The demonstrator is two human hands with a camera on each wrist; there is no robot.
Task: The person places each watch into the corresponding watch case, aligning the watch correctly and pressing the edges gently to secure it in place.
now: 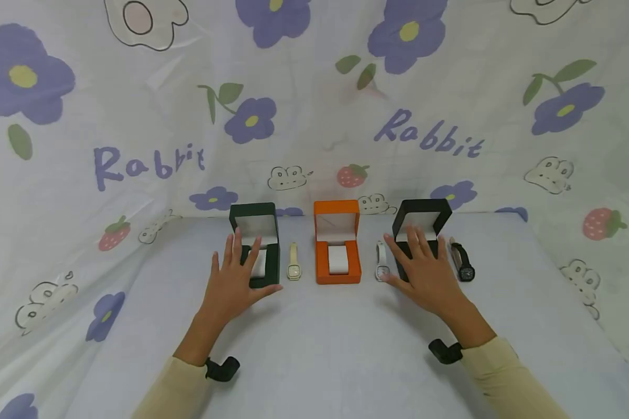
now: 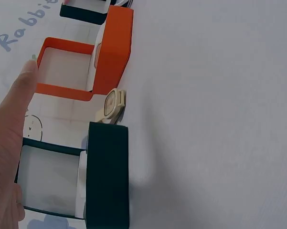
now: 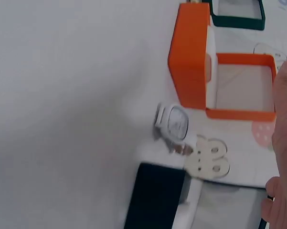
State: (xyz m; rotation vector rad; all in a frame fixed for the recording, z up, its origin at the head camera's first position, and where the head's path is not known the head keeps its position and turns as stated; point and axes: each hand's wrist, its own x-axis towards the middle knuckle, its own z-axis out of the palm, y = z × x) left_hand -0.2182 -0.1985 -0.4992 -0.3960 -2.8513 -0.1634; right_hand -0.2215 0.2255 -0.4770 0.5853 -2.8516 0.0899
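My left hand (image 1: 234, 290), fingers spread straight, is over the open green watch box (image 1: 264, 281), partly covering it; a white cushion shows inside. My right hand (image 1: 428, 278) spreads its fingers in front of the open black watch box (image 1: 421, 208) and hides much of it. Neither hand holds anything; contact with the boxes is unclear. Between the hands stands an open orange watch box (image 1: 322, 266) with a white cushion. A gold watch (image 1: 293, 271) lies right of the green box. The white watch (image 1: 381, 271) is by my right thumb, and a black watch (image 1: 466, 272) lies right of that hand.
A white cloth (image 1: 325, 355) covers the table. Behind the boxes rises a curtain (image 1: 304, 122) printed with purple flowers, rabbits and strawberries. Each wrist wears a black camera mount, one at the left wrist (image 1: 222, 369) and one at the right wrist (image 1: 445, 352).
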